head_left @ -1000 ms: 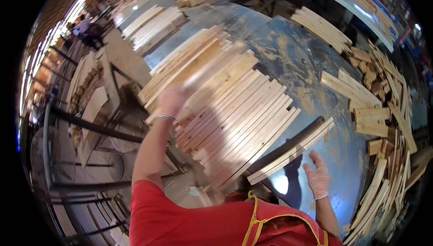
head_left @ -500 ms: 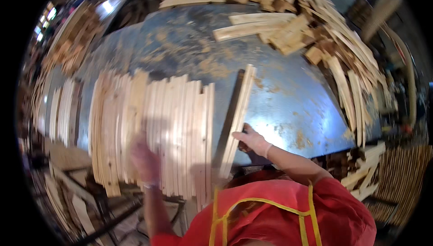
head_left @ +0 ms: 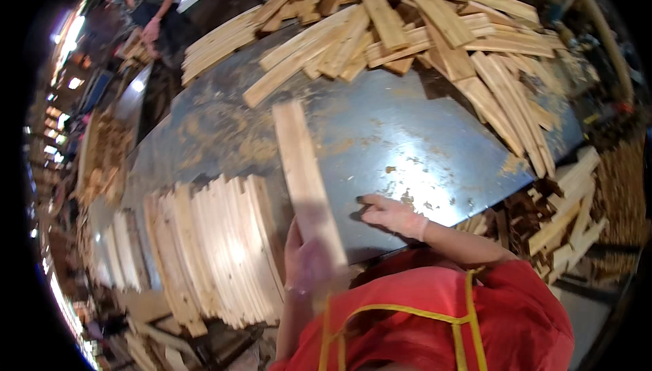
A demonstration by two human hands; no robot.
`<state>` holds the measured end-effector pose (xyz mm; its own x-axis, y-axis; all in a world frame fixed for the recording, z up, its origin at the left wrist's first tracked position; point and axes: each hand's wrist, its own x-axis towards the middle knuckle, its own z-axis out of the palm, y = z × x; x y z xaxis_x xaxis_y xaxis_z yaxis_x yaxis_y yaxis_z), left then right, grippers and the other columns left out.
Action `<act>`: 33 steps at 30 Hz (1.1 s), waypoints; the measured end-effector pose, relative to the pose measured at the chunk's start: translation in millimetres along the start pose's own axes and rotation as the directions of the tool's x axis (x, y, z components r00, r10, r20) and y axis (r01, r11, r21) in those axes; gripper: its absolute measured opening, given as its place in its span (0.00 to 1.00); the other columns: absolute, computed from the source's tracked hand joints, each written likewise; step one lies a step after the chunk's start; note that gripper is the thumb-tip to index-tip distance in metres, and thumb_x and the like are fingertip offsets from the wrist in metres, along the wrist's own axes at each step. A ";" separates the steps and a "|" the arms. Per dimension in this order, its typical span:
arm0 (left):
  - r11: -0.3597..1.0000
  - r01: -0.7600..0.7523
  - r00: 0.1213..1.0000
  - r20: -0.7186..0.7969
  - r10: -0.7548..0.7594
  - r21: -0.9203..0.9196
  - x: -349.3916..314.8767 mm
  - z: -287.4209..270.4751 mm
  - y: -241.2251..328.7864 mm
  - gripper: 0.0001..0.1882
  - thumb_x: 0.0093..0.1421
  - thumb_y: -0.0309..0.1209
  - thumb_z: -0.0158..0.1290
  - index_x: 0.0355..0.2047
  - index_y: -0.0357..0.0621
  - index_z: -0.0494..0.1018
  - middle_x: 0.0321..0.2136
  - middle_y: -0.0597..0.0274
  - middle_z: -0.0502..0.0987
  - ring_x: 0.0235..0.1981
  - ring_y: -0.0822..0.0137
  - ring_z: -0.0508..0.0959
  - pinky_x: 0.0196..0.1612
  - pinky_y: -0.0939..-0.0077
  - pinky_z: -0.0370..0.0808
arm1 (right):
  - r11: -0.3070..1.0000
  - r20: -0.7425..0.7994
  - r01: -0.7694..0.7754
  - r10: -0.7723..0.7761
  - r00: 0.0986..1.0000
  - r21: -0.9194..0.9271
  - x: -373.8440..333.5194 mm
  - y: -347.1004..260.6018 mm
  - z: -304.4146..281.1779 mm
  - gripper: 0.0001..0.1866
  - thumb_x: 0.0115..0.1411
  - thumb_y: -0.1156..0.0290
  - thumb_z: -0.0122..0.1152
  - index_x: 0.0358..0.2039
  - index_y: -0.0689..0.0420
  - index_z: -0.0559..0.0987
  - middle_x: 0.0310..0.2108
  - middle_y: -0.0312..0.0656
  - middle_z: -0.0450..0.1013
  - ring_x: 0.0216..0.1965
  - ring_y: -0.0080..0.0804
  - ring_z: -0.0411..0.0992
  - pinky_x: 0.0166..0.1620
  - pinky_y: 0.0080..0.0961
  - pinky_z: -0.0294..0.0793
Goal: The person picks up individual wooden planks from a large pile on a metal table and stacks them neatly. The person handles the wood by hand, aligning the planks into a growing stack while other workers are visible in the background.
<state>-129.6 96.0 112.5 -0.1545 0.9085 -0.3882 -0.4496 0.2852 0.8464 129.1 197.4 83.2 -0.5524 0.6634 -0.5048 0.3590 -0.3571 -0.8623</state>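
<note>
My left hand (head_left: 304, 266), in a thin pale glove and blurred, grips a flat light wooden board (head_left: 299, 157) near its lower end. The board's broad face is turned up, and its far end points away over the metal table (head_left: 238, 126). To the right of the board, my right hand (head_left: 390, 216), also gloved, hovers over or rests on the tabletop. Its fingers are partly stretched out and hold nothing. Left of my left hand, a row of wooden boards (head_left: 231, 249) stands packed side by side on edge.
A heap of loose boards (head_left: 384, 18) covers the table's far side, with long strips (head_left: 502, 109) along its right edge. A shorter row of boards (head_left: 125, 249) lies far left. More wood (head_left: 570, 201) is stacked below at right. Another person (head_left: 156, 4) stands at back left.
My left hand has left the row and now holds a board upright before me. My right hand has let go of the wood it held. The view has turned, showing more of the far heap.
</note>
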 end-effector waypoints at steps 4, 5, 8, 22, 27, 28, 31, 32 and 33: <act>0.947 -0.025 1.000 -0.021 0.019 -0.319 48.7 24.5 -49.4 0.29 0.69 0.35 0.60 0.67 0.37 0.68 0.53 0.56 0.79 0.50 0.63 0.81 0.50 0.64 0.82 | 0.926 0.070 0.050 -0.082 0.994 0.375 -17.0 29.0 -34.3 0.35 0.71 0.53 0.63 0.70 0.61 0.68 0.38 0.35 0.73 0.37 0.23 0.70 0.41 0.19 0.72; 0.868 0.132 0.982 0.180 -0.049 -0.479 57.7 44.2 -47.7 0.29 0.70 0.37 0.60 0.66 0.37 0.68 0.53 0.55 0.79 0.51 0.62 0.81 0.50 0.62 0.82 | 0.826 0.188 0.017 -0.148 0.971 0.564 -17.6 35.6 -47.7 0.34 0.71 0.52 0.64 0.69 0.59 0.69 0.39 0.36 0.74 0.38 0.24 0.71 0.42 0.19 0.73; 0.939 0.132 0.930 0.368 -0.006 -0.318 76.0 84.7 -57.4 0.30 0.71 0.43 0.59 0.66 0.37 0.68 0.53 0.52 0.79 0.53 0.58 0.80 0.52 0.55 0.83 | 0.475 0.301 -0.160 -0.237 0.924 0.865 -31.5 26.4 -71.9 0.30 0.70 0.46 0.65 0.64 0.51 0.73 0.46 0.39 0.77 0.49 0.32 0.78 0.51 0.28 0.81; 0.984 0.162 0.983 0.104 -0.154 -0.075 76.1 120.6 -88.8 0.24 0.73 0.35 0.55 0.65 0.38 0.69 0.56 0.50 0.79 0.54 0.55 0.81 0.58 0.54 0.80 | 0.826 0.074 -0.017 -0.030 0.997 0.564 -53.7 54.8 -18.5 0.37 0.68 0.61 0.66 0.73 0.58 0.62 0.53 0.43 0.76 0.48 0.32 0.78 0.50 0.31 0.80; 0.821 0.396 0.893 0.381 -0.241 -0.410 56.6 59.1 -65.7 0.35 0.71 0.53 0.53 0.61 0.31 0.71 0.49 0.43 0.81 0.47 0.48 0.83 0.54 0.53 0.81 | 0.396 0.290 -0.247 -0.053 0.955 0.885 -75.9 59.2 -35.6 0.25 0.71 0.62 0.64 0.64 0.59 0.74 0.55 0.49 0.79 0.54 0.42 0.81 0.58 0.47 0.84; 0.809 0.358 0.915 0.347 -0.206 -0.465 55.8 55.4 -67.8 0.40 0.71 0.60 0.47 0.59 0.29 0.72 0.46 0.40 0.82 0.46 0.45 0.84 0.53 0.52 0.82 | 0.384 0.211 -0.198 0.007 0.977 0.902 -81.4 50.5 -29.8 0.25 0.71 0.61 0.63 0.61 0.63 0.73 0.50 0.52 0.80 0.47 0.47 0.83 0.51 0.50 0.87; 0.718 0.391 0.903 0.391 -0.178 -0.576 62.1 34.4 -73.1 0.40 0.72 0.60 0.46 0.59 0.28 0.72 0.45 0.39 0.81 0.46 0.44 0.83 0.53 0.50 0.82 | 0.334 0.180 -0.149 -0.064 0.982 0.931 -84.4 40.7 -16.4 0.28 0.72 0.54 0.61 0.63 0.61 0.73 0.50 0.52 0.80 0.47 0.49 0.83 0.50 0.50 0.87; 0.752 0.388 0.912 0.338 -0.231 -0.534 59.6 31.4 -70.7 0.40 0.72 0.61 0.45 0.59 0.28 0.72 0.45 0.39 0.81 0.45 0.44 0.83 0.54 0.50 0.82 | 0.313 0.163 -0.130 -0.081 0.983 0.941 -82.9 42.5 -10.1 0.31 0.72 0.47 0.60 0.64 0.59 0.73 0.50 0.51 0.80 0.47 0.48 0.83 0.50 0.52 0.87; 0.734 0.408 0.908 0.327 -0.263 -0.543 57.3 34.3 -66.0 0.40 0.72 0.61 0.46 0.58 0.29 0.73 0.44 0.39 0.81 0.45 0.44 0.83 0.53 0.50 0.82 | 0.323 0.147 -0.123 -0.049 0.988 0.938 -81.0 45.9 -5.8 0.32 0.72 0.46 0.60 0.64 0.59 0.72 0.50 0.51 0.80 0.47 0.49 0.83 0.50 0.52 0.87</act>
<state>-78.6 139.7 46.8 0.2658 0.8496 -0.4556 -0.8706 0.4145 0.2650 194.7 131.0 84.7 -0.6737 0.5763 -0.4626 -0.5220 -0.8142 -0.2541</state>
